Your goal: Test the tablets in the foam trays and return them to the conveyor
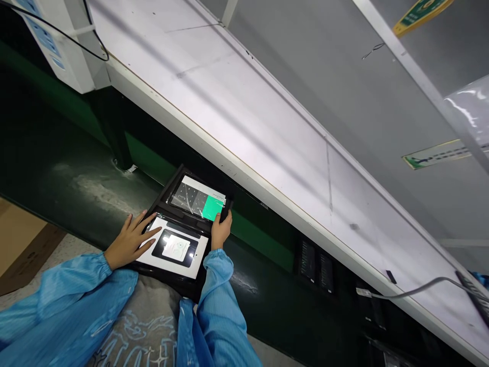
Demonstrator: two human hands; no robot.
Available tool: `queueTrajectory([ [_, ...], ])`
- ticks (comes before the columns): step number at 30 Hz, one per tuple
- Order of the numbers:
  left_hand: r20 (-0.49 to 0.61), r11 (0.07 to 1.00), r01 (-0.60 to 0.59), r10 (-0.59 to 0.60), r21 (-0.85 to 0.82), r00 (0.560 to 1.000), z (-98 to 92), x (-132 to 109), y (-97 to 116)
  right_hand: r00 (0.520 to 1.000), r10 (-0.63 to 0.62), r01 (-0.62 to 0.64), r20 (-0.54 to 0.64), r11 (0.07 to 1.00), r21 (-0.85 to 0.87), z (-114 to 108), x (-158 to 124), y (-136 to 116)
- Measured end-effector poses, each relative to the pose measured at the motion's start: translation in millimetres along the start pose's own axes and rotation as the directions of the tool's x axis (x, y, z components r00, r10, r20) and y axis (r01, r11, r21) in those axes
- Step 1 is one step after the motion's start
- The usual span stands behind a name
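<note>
Black case (167,192) lies open on the dark green surface (57,168) in front of the person, and both hands are on it. The left hand (132,239) rests flat with its fingers (147,224) spread and relaxed, grasping nothing. Their tips lie on the near-left corner of a white card (153,255) that fills the case's nearer half.

The right hand (220,229) is clenched on the case's right edge, about where the two halves meet. Just beyond its fingertips (225,216) sits a green patch (212,208) on a film-wrapped panel (191,196) in the farther half. Between the two hands a dark rectangle (175,247) with a pale centre lies on the card.

Past the fingers a long white bench (229,117) overhangs the surface, its front edge close above the case's far rim. Well to the right of the right hand, dark trays (315,260) stand under the bench and a grey cable (412,290) trails over its edge. Left of the left hand lies brown cardboard (23,244).
</note>
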State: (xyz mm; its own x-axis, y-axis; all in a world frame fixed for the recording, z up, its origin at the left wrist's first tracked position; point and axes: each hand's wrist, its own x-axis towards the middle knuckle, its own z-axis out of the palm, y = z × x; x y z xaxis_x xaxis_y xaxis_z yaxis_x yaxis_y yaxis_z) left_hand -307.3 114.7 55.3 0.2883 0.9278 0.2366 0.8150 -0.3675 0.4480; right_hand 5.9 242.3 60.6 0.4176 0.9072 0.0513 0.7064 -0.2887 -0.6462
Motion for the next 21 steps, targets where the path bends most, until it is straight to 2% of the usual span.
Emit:
queueTrajectory([
  [3,0.004,0.997,-0.079,0.079,-0.024,0.997,-3.4,-1,0,1.0,-0.003,0.003,-0.002,1.0,0.001,1,0,0],
  [5,0.005,0.997,-0.073,0.073,-0.019,0.997,-4.8,1,0,1.0,-0.006,0.006,-0.005,1.0,0.003,1,1,0],
  [8,0.077,0.992,-0.12,0.121,-0.028,0.99,-7.3,0,2,1.0,-0.01,0.01,-0.007,1.0,0.005,2,1,0],
  [11,0.187,0.952,-0.269,0.294,-0.149,0.937,-13.7,-13,8,1.0,-0.014,0.014,-0.003,1.0,0.004,1,0,0],
  [13,0.202,0.929,-0.297,0.341,-0.222,0.918,-19.8,-26,10,1.0,-0.013,0.013,-0.001,1.0,0.003,1,-1,0],
  [16,0.167,0.944,-0.25,0.287,-0.214,0.943,-27.3,-39,10,1.0,-0.009,0.009,-0.003,1.0,0.0,0,-2,-2],
  [21,0.132,0.989,-0.119,0.13,-0.091,0.983,-20.7,-27,9,1.0,-0.004,0.004,-0.008,1.0,-0.003,1,-2,-4],
])
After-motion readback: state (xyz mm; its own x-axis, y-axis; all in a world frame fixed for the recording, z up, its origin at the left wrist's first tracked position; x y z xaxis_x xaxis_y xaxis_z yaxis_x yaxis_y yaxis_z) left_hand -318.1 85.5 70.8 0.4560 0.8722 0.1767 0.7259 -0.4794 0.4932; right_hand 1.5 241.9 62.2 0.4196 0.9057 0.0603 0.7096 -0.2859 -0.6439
